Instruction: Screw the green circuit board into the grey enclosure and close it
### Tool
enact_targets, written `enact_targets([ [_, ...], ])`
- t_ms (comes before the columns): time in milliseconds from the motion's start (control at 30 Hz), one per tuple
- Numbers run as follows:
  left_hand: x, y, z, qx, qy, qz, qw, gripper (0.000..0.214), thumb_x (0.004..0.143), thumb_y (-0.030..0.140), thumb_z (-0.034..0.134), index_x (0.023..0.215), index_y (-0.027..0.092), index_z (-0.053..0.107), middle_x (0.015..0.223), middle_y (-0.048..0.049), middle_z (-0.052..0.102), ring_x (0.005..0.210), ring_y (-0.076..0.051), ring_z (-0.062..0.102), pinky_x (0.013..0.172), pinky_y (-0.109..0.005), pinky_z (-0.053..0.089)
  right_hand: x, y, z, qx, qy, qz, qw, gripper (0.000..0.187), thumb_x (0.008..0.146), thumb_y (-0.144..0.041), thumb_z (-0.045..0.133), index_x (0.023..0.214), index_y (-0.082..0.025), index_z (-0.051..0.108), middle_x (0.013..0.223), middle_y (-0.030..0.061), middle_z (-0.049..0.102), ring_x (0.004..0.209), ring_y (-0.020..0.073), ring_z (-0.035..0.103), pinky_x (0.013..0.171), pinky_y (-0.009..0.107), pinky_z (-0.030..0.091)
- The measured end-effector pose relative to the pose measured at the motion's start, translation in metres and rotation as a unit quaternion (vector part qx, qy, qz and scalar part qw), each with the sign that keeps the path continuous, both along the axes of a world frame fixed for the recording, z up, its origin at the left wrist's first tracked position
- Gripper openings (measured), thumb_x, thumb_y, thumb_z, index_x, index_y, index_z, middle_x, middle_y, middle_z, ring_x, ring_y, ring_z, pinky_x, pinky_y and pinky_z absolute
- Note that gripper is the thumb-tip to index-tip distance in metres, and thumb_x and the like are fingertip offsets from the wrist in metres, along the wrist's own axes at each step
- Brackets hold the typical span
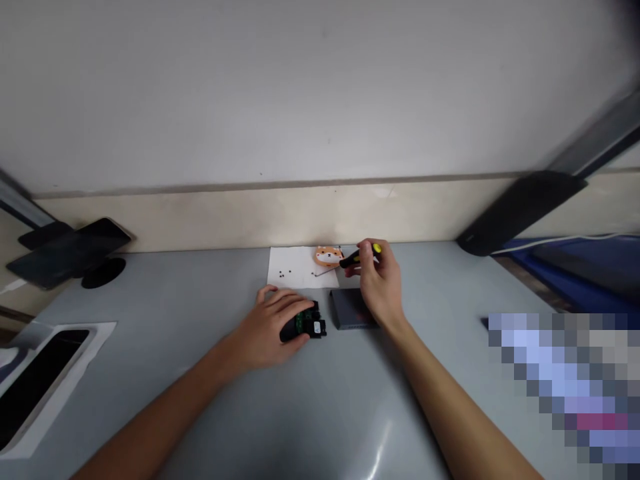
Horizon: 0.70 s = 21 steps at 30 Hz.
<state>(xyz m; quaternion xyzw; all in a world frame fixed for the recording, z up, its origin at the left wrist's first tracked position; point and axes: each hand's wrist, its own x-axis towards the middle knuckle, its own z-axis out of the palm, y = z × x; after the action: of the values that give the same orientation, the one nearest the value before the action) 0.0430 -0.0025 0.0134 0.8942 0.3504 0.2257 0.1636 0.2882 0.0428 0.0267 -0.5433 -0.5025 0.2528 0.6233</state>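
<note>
Now our left hand (273,328) lies on the grey table (320,413), fingers curled around a small black device (306,325) whose green circuit board shows. Our right hand (383,285) pinches a yellow-and-black screwdriver (359,257), tip over the white paper (300,261) near tiny screws (285,273), beside a grey metal case (347,310).

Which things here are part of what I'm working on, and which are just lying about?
In use: left hand gripping the black circuit-board device; right hand holding the screwdriver; grey cover; screws on the white paper.
Lying about: orange dog figure; phone on stand, far left; white tray, near left.
</note>
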Motion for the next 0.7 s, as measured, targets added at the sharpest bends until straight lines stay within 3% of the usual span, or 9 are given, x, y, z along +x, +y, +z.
enact_targets([
  [433,0.001,0.000,0.002,-0.015,-0.003,0.005,1.000,0.049,0.089,0.029,0.072,0.135,0.029,0.057,0.135,-0.0033,0.068,0.130,-0.025,0.057,0.120,-0.049,0.021,0.005,0.000,0.010,0.048,0.075,-0.036,0.995,0.040,0.095,-0.062,0.057,0.094,-0.022,0.058,0.073,-0.0035,0.057,0.051,0.0110,0.063,0.047,0.024,0.054],
  [700,0.002,-0.002,0.002,-0.015,-0.004,0.018,1.000,0.046,0.090,0.030,0.072,0.133,0.030,0.058,0.134,-0.0028,0.068,0.128,-0.025,0.058,0.120,-0.049,0.022,0.006,-0.002,0.015,0.065,0.072,-0.053,0.994,0.041,0.096,-0.061,0.056,0.092,-0.021,0.059,0.076,-0.0034,0.053,0.048,0.0090,0.060,0.042,0.023,0.051],
])
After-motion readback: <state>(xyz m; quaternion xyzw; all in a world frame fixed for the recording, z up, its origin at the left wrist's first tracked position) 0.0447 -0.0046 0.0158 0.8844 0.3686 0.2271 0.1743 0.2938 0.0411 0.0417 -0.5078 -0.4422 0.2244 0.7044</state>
